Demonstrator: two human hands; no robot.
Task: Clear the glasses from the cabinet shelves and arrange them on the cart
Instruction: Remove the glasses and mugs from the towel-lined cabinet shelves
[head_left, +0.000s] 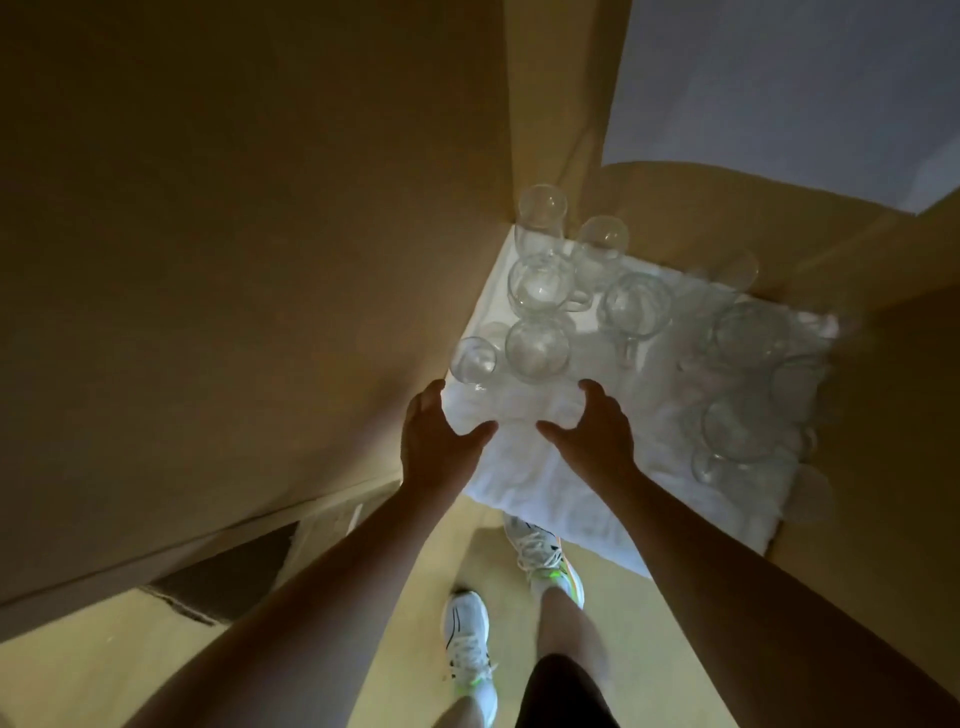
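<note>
Several clear glasses stand on a white cloth (545, 493) spread over a shelf between wooden cabinet walls. One small glass (472, 360) stands just beyond my left hand (441, 441), and a round one (537, 349) is beside it. More glasses (638, 306) stand deeper in and to the right (748, 332). My right hand (592, 431) hovers over the cloth with its fingers spread. Both hands hold nothing and are a little short of the nearest glasses.
A broad wooden cabinet panel (234, 260) fills the left, another wooden side (883, 415) closes the right. A pale wall (779, 78) shows above. Below are the light floor (104, 649) and my two white shoes (467, 644).
</note>
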